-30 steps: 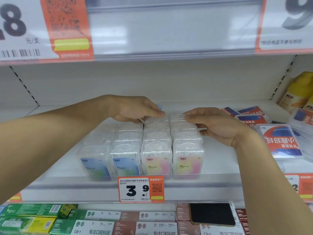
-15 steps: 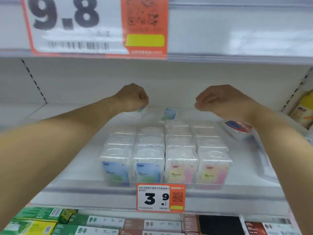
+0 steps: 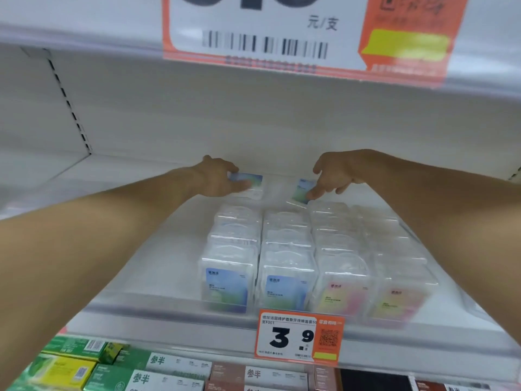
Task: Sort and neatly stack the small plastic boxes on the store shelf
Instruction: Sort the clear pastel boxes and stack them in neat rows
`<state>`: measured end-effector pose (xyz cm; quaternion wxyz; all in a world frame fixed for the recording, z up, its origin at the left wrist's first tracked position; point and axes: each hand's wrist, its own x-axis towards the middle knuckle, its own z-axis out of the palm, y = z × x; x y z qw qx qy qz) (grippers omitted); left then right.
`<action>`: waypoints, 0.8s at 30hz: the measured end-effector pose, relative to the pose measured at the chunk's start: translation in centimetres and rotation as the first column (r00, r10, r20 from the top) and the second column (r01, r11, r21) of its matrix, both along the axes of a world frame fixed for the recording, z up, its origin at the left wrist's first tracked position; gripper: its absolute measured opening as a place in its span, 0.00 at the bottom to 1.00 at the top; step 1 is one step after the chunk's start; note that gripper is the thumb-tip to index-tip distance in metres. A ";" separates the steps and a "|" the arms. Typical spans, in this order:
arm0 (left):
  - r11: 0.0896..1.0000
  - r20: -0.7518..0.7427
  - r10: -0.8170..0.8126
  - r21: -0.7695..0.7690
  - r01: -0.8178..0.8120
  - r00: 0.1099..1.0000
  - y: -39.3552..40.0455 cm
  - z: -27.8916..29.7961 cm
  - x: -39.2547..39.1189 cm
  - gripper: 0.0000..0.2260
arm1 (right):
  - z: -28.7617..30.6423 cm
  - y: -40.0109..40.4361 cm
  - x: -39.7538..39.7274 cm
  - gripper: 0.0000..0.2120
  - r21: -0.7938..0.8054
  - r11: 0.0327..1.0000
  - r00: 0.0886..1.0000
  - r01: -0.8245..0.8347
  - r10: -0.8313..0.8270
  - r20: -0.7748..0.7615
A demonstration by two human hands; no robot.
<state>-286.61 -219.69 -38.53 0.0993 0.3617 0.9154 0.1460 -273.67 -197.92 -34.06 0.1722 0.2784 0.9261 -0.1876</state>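
Both arms reached to the back of the shelf (image 3: pixel 158 249). The left hand (image 3: pixel 218 177) lay over a loose box with a blue-green label (image 3: pixel 251 183), its fingers curled down onto the box's left part and gripping it; the box lay flat, its label facing up, to the right of those fingers. The right hand (image 3: pixel 335 176) hung over a second loose box (image 3: pixel 301 190), also blue-green. Its forefinger pointed down and touched the box's lower right corner, while the other fingers hung loosely bent and held nothing. That box sat tilted, just left of the fingertip. The two loose boxes were apart from each other, with bare shelf between them.

Just in front of both sets of fingers stood the block of clear boxes (image 3: pixel 310 249), four rows running front to back and packed side by side. The two left rows showed blue labels at the front and the two right rows showed pink and yellow ones. The right hand's box nearly met the rear of the block; whether it touched could not be told.

Below the front boxes hung a price tag (image 3: pixel 298 338) reading 3.9. A larger price tag (image 3: pixel 282 38) hung on the shelf above the hands. Green, white and brown cartons (image 3: pixel 158 368) filled the level underneath.
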 end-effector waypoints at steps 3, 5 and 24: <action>0.984 0.018 0.072 0.160 -0.074 0.997 -0.1 -0.6 -0.2 0.23 | 0.5 -0.9 0.7 0.33 -0.067 0.998 0.999 0.004 -0.006 -0.036; 0.955 0.073 0.098 0.272 -0.114 0.993 -0.3 -0.8 0.0 0.23 | 0.8 -1.9 0.9 0.36 -0.107 0.994 0.990 0.001 -0.015 -0.137; 0.870 0.124 -0.108 0.492 0.033 0.986 -5.2 4.5 1.9 0.15 | 2.1 -5.8 1.7 0.15 -0.435 0.899 0.936 -0.059 -0.101 -0.336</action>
